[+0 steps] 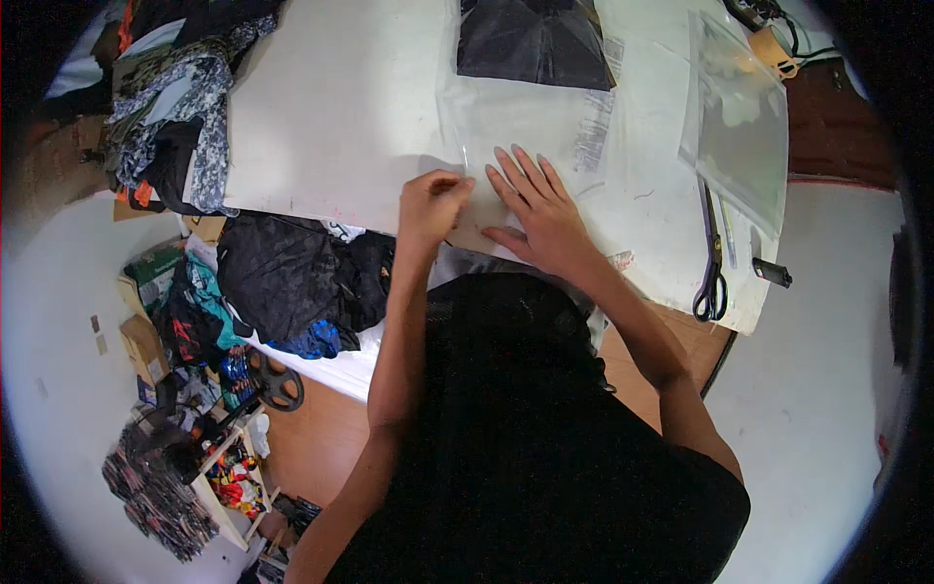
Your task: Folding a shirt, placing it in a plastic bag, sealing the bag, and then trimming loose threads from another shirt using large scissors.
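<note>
A clear plastic bag (525,113) lies flat on the white tabletop (336,109) in front of me, printed with dark writing along its right side. Inside its far part is a folded black garment (536,44). My left hand (434,204) is curled at the bag's near left edge, thumb and forefinger pinched on the plastic. My right hand (543,212) rests palm down across the near part of the bag, fingers spread, holding nothing.
Clear plastic sleeves (740,139) lie at the right, partly over black-handled scissors (711,277). Close by are a thin pen (728,230) and a small black object (771,272). An orange cup (773,51) stands behind. Heaped clothes (175,109) and black garments (284,270) fill the left.
</note>
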`<state>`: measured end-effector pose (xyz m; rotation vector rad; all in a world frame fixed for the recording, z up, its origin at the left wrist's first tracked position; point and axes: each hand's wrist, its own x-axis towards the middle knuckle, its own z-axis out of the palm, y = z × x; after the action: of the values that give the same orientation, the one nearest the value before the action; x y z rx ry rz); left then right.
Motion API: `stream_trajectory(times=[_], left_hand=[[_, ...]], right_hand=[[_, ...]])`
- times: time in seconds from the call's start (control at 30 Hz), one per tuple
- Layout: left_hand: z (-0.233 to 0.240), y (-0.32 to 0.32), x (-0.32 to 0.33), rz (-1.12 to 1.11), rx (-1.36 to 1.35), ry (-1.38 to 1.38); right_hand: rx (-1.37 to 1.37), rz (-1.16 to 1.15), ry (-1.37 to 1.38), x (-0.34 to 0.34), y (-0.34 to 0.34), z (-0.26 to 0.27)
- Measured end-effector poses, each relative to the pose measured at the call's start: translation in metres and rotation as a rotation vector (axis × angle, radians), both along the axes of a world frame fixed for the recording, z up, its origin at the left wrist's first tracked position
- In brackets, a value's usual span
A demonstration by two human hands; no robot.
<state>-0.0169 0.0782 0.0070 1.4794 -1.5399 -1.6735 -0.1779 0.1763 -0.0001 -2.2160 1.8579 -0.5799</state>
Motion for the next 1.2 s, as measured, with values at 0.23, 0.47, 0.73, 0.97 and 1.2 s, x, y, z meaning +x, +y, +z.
stream_trajectory(times=[0.23, 0.47, 0.73, 0.97, 1.2], left_hand=[[0.009, -0.024, 0.042, -0.054, 0.228, 0.052], [0.009, -0.046, 0.072, -0.245, 0.011, -0.049], [0.023, -0.127, 0.027, -0.628, -1.484, -0.468], [0.014, -0.159, -0.026, -1.084, -1.581, -0.386], [0.000, -0.180, 0.003, -1.166, -1.476, -0.416]], right_hand=[[0.032, 0.008, 0.007, 0.002, 0.002, 0.003], [-0.136, 0.211, -0.165, -0.008, 0.027, 0.022], [-0.341, -0.227, 0.117, -0.153, -0.008, 0.038], [-0.180, -0.011, 0.268, -0.171, -0.033, 0.011], [-0.063, 0.051, 0.245, -0.178, -0.029, 0.013]])
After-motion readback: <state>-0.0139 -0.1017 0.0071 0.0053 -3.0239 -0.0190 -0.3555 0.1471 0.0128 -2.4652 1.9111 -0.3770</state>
